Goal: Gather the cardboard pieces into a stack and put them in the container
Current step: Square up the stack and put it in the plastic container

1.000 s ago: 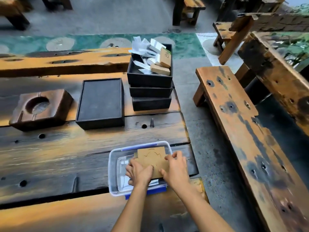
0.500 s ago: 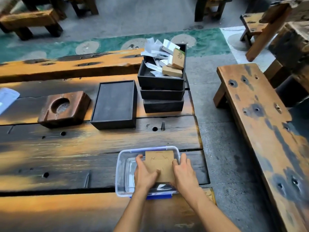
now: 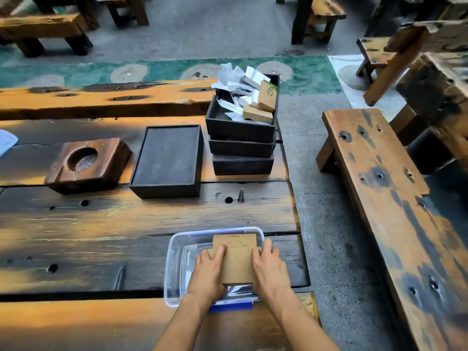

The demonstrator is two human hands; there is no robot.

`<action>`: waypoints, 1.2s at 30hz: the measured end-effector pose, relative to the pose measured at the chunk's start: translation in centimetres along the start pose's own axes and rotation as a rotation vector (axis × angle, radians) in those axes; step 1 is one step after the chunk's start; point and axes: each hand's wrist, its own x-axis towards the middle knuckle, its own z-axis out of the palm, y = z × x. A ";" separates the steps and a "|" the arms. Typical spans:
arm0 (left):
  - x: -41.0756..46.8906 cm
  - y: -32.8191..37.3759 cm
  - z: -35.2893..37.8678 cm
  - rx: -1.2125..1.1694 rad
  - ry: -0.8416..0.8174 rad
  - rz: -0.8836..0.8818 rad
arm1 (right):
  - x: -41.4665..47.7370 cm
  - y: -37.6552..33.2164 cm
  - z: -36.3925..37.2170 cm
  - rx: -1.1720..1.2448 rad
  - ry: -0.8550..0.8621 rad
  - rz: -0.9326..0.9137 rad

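Your left hand (image 3: 208, 269) is gripping the left edge of the stack of flat brown cardboard pieces (image 3: 236, 259), fingers curled over its top face with the thumb hidden beneath. Your right hand (image 3: 269, 267) is mirroring it on the right edge, fingers lying along the side of the stack and closing on it. Between the two hands you are holding the stack over the right half of the clear rectangular plastic container with blue clips (image 3: 177, 249); whether the lowest piece is touching the container's floor cannot be told. A faint line drawing is showing on the top piece.

The container is sitting near the right end of the dark, weathered wooden plank surface (image 3: 101, 229), close to its near edge. Further from you, a shallow black rectangular tray (image 3: 167, 159) is lying flat, and just to its left a reddish-brown wooden block with a round hollow (image 3: 88, 164) is resting. To the right of the tray, three black boxes are standing in a pile (image 3: 241, 148), the top one holding white paper scraps and small tan cartons (image 3: 255, 100). A worn wooden bench (image 3: 395, 198) is running alongside on your right, apart from the surface, with grey concrete floor (image 3: 326, 224) between them.
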 end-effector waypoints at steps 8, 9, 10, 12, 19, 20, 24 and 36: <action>0.4 -0.3 0.0 0.055 -0.033 0.006 | 0.3 0.1 0.5 0.002 0.014 0.055; 0.4 -0.3 -0.2 0.069 -0.054 -0.006 | 0.2 0.2 0.4 0.004 -0.006 0.053; 0.3 -0.2 -0.5 0.087 -0.070 -0.017 | 0.2 0.3 0.2 0.003 -0.027 0.043; 0.1 0.1 -1.6 0.141 -0.094 -0.020 | 0.2 0.4 -0.4 -0.001 -0.058 0.041; -2.9 1.4 -5.5 0.246 -0.056 0.080 | -1.7 0.3 -2.7 0.055 -0.195 0.112; -3.2 1.3 -5.7 0.241 -0.032 0.100 | -2.1 0.3 -2.6 0.092 -0.179 0.118; -4.9 0.6 -6.8 0.266 0.053 0.179 | -5.0 -0.4 -2.9 0.226 -0.038 0.140; -12.1 -1.0 -8.5 0.289 0.096 0.383 | -15.9 -5.0 -2.6 0.274 0.158 0.386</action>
